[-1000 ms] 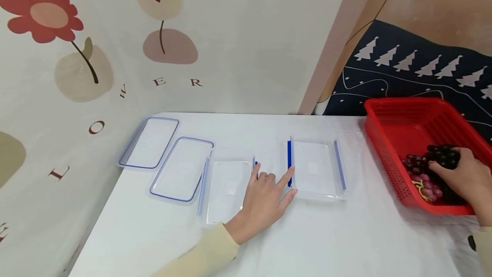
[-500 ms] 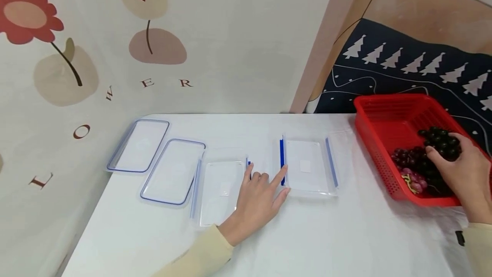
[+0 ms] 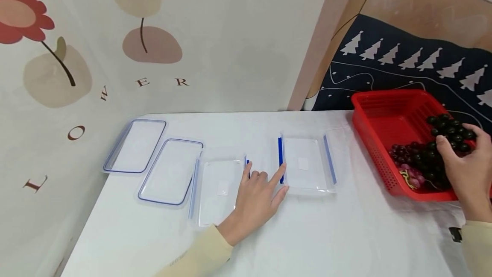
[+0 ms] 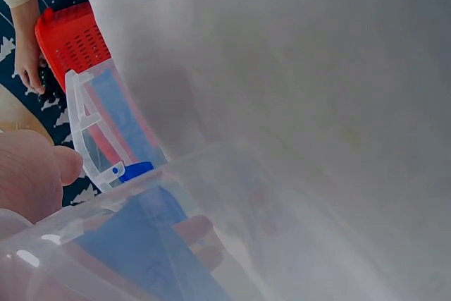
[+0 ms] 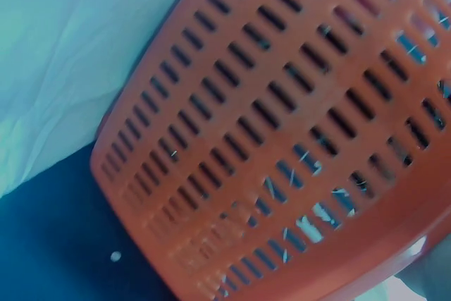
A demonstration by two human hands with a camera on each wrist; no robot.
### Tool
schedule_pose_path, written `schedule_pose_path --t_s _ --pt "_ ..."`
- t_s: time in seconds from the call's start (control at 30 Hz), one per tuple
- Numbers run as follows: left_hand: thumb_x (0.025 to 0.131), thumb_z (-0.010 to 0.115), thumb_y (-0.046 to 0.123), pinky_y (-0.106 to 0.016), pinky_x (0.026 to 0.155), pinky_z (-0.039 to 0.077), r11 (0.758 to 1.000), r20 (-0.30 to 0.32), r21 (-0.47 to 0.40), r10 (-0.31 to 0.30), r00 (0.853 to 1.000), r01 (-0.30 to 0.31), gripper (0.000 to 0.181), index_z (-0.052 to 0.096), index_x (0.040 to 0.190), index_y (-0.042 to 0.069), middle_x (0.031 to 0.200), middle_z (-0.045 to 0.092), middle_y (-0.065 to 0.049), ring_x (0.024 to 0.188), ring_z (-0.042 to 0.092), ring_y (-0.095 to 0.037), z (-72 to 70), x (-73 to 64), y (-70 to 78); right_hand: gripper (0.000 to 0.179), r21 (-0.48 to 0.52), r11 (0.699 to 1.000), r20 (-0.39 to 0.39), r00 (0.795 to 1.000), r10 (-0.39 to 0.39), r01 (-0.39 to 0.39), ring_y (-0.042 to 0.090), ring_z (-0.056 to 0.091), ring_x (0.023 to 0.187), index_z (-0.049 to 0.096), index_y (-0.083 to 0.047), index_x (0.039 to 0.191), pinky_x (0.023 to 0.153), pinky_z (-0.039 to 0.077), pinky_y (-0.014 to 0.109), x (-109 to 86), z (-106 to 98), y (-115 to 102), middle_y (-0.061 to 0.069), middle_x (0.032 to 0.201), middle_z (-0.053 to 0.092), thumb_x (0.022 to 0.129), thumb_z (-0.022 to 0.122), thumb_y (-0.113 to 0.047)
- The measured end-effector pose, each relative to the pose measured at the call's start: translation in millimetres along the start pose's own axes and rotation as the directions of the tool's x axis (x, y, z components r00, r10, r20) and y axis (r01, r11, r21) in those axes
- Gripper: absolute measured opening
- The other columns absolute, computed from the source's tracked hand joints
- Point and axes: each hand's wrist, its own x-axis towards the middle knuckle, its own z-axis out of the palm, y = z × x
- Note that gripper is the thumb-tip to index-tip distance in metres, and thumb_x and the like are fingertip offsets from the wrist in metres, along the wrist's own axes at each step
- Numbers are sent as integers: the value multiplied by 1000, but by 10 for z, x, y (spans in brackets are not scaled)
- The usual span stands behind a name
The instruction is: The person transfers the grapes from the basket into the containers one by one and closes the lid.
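In the head view, my right hand grips a bunch of black grapes, thumb at the front, raised over the red basket. Dark red grapes and a small pink bunch lie in the basket below. My left hand spreads between two clear lidless containers. Its index finger meets the blue flap of the right container; its little finger reaches the flap of the left container. The left wrist view shows part of this hand behind clear plastic.
Two clear lids with blue seals lie on the left of the white table: a nearer lid and a farther lid. A patterned cloth wall rises behind. The basket's slotted side fills the right wrist view.
The right hand has lifted the black grapes from the pile in the basket, up and slightly toward the basket's right side. The left hand has stayed between the containers while the head view swung slightly right.
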Motion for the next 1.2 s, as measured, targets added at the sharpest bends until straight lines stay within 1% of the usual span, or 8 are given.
schedule_pose_path --t_s 0.2,0.3,0.4,0.57,0.7,0.87,1.03,1.2 --pt "114 53 51 -66 123 28 1000 3 7 0 1000 0 58 54 164 22 103 78 -10 103 72 -31 -9 -1 2 60 22 999 -50 998 -42 43 -10 44 113 50 -23 164 98 36 12 -83 81 -141 7 160 52 107 68 -27" --pt "114 53 51 -66 123 27 1000 15 14 -7 1000 6 58 53 165 23 104 78 -10 104 72 -31 -17 -6 7 59 39 998 -53 997 -53 55 -13 46 96 52 -20 162 87 39 9 -136 96 -261 0 150 57 106 69 -25" --pt "114 52 51 -66 123 27 1000 28 17 -10 1000 9 58 53 165 23 105 78 -10 105 72 -31 -20 -21 11 59 54 997 -40 998 -57 59 -11 40 78 54 -15 160 72 32 4 -196 110 -354 -4 139 57 105 70 -22" --pt "114 52 51 -65 123 28 1000 20 20 -3 1000 3 58 53 165 22 105 78 -10 104 72 -31 -10 -28 15 59 94 993 -23 997 -76 78 -9 44 82 54 -16 160 71 32 2 -243 149 -383 -3 141 57 104 72 -20" --pt "114 52 52 -66 123 27 1000 14 24 -5 1000 5 58 53 165 22 105 78 -10 104 72 -31 -17 -20 13 59 145 983 -18 994 -112 114 -7 48 86 56 -25 159 72 35 4 -234 178 -359 -13 139 56 103 74 -22" --pt "114 51 51 -66 123 28 1000 14 28 -8 1000 7 58 53 165 22 104 78 -10 103 72 -31 -7 -25 11 59 169 976 -1 990 -140 138 0 42 72 56 -29 159 63 32 10 -267 203 -371 -22 122 52 103 75 -24" --pt "114 52 51 -66 123 28 1000 7 25 -3 1000 3 58 53 165 22 105 78 -10 104 72 -31 -4 -22 11 58 187 970 14 987 -159 153 4 35 59 58 -27 158 56 29 16 -296 227 -416 -17 104 48 103 77 -24" --pt "114 51 51 -66 123 27 1000 9 16 -5 1000 5 58 53 165 22 105 78 -10 104 72 -31 -4 -19 9 58 238 959 36 985 -169 156 5 36 58 59 -26 156 56 31 17 -330 269 -460 -12 101 50 102 77 -21"
